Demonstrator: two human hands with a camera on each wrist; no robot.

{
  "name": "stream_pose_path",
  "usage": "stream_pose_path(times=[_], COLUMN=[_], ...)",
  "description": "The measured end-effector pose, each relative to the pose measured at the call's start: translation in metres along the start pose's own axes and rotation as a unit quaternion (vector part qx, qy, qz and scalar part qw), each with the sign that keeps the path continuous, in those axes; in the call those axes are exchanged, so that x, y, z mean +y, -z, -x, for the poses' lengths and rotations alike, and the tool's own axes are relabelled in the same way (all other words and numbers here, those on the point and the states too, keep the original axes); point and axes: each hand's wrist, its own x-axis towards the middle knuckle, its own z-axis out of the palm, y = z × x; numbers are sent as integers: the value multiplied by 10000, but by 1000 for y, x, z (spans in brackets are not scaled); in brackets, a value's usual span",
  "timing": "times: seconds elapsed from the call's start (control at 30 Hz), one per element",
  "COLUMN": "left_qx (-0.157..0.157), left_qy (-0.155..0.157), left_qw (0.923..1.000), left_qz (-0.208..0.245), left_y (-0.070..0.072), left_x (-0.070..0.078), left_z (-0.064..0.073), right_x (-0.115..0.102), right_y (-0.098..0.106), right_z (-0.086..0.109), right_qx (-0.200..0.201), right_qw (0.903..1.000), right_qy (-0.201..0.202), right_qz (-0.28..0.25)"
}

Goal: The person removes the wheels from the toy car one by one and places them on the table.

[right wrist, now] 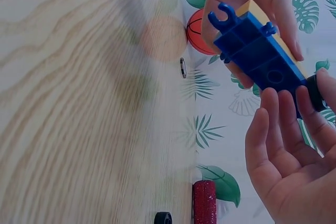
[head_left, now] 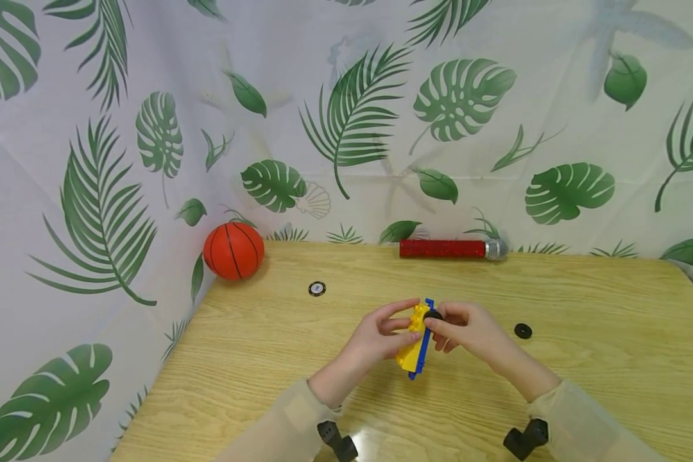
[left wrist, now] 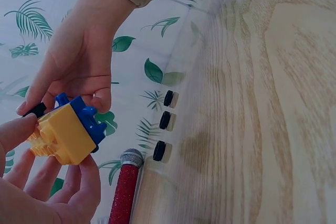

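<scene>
A yellow-and-blue toy car body [head_left: 410, 354] is up above the middle of the table. My left hand [head_left: 374, 333] holds it by the yellow side, thumb on one face and fingers around the back. Its blue underside [right wrist: 257, 56] shows a hook at one end and small pegs along the edges in the right wrist view. Between thumb and fingers my right hand [head_left: 468, 326] pinches a black toy wheel [head_left: 434, 316] against the blue edge. Fingertips of that hand also touch the blue base. The yellow body [left wrist: 65, 135] faces the left wrist camera.
To the right lies another black wheel [head_left: 522, 331]; three black discs [left wrist: 165, 120] stand out in the left wrist view. At the back are a red microphone [head_left: 444, 249], a poker chip [head_left: 317, 289] and a small orange-red basketball [head_left: 233, 251]. Leaf-print cloth [head_left: 358, 212] borders the table.
</scene>
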Motion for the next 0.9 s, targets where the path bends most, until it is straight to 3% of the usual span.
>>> stream_pose_path(times=[0.5,0.9], left_qx=[-117,-281], left_qy=[167,73], left_qw=[9995,9990], left_qz=[236,331], left_y=[-1,0], left_x=[1,1], left_z=[2,1], right_x=[1,1], right_y=[0,-3], right_z=[0,2], right_qx=[92,-54], right_qw=[9998,9999], right_qy=[13,5], right_qz=[189,-128])
